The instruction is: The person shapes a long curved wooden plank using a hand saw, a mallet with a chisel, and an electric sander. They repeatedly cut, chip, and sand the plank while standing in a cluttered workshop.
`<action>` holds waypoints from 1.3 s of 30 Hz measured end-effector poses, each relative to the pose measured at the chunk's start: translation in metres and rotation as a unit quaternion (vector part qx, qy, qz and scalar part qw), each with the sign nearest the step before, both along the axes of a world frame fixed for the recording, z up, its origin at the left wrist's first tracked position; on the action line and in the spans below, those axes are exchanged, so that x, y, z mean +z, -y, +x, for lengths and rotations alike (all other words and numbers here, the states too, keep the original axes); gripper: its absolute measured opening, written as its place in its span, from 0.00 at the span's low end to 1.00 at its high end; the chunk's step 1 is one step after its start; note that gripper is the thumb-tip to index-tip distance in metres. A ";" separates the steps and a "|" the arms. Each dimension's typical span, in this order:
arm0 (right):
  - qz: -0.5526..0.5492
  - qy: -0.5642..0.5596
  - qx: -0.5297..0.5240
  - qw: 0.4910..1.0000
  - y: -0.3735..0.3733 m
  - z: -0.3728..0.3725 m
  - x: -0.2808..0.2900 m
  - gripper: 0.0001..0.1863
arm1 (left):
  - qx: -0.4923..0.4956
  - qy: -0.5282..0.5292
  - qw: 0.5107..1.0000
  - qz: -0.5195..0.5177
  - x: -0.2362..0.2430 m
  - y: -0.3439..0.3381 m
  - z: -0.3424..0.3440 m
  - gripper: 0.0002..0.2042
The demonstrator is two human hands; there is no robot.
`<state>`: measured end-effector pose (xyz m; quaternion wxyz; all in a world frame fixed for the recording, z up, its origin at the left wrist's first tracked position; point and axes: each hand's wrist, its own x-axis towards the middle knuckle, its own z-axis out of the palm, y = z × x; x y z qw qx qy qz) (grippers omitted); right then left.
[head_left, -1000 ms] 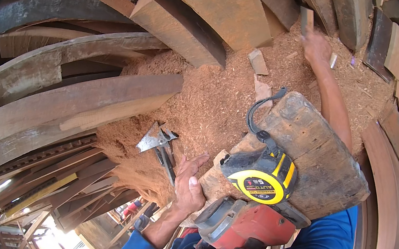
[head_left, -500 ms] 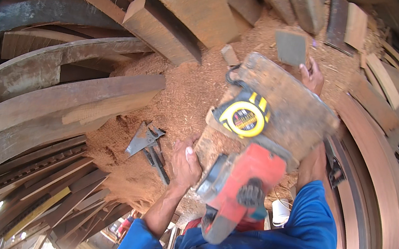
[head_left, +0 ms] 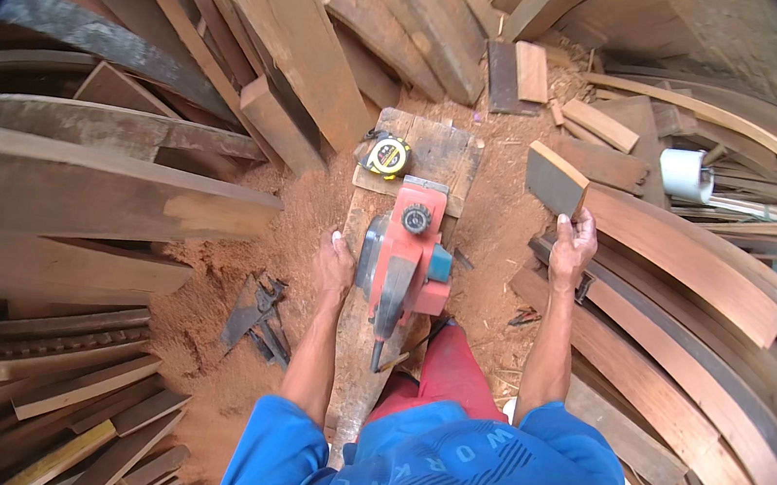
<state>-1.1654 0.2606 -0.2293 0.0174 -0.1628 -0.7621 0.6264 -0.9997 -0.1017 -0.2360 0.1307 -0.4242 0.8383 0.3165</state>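
Note:
My right hand [head_left: 572, 251] is closed on the lower corner of a small wooden board [head_left: 556, 180], which has a dark grey face and a pale cut edge. The board is tilted up beside the curved timbers. My left hand [head_left: 336, 263] is at the left edge of a worn wooden bench [head_left: 460, 154], its fingers loosely bent around nothing I can see. A red and black electric planer [head_left: 403, 262] rests on the bench between my arms. Beyond it, near the bench's far end, sits a yellow and black tape measure [head_left: 387, 156].
Sawdust [head_left: 245, 214] covers the ground. A dark metal tool [head_left: 253, 315] lies left of my left forearm. Curved timbers [head_left: 691, 258] are stacked at the right and long beams [head_left: 111, 191] at the left. A white cylindrical container [head_left: 685, 176] stands far right.
My right hand has taken hold of the grey-faced board, which lay on the sawdust, and has lifted and tilted it. The whole view has shifted and turned.

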 end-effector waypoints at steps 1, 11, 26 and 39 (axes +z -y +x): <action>-0.019 -0.028 0.008 0.999 0.001 0.006 0.019 0.17 | 0.009 -0.029 1.000 -0.005 0.001 0.000 -0.001 0.23; -0.532 0.071 0.224 0.814 0.082 0.123 0.191 0.14 | 0.057 -0.372 0.876 0.302 0.147 -0.001 0.060 0.26; -0.258 -0.034 0.594 0.761 0.211 0.383 0.316 0.15 | -0.013 -0.579 0.776 0.250 0.358 -0.004 0.400 0.14; -0.283 -0.041 0.642 0.712 0.235 0.501 0.339 0.15 | 0.003 -0.628 0.759 0.173 0.368 -0.006 0.529 0.13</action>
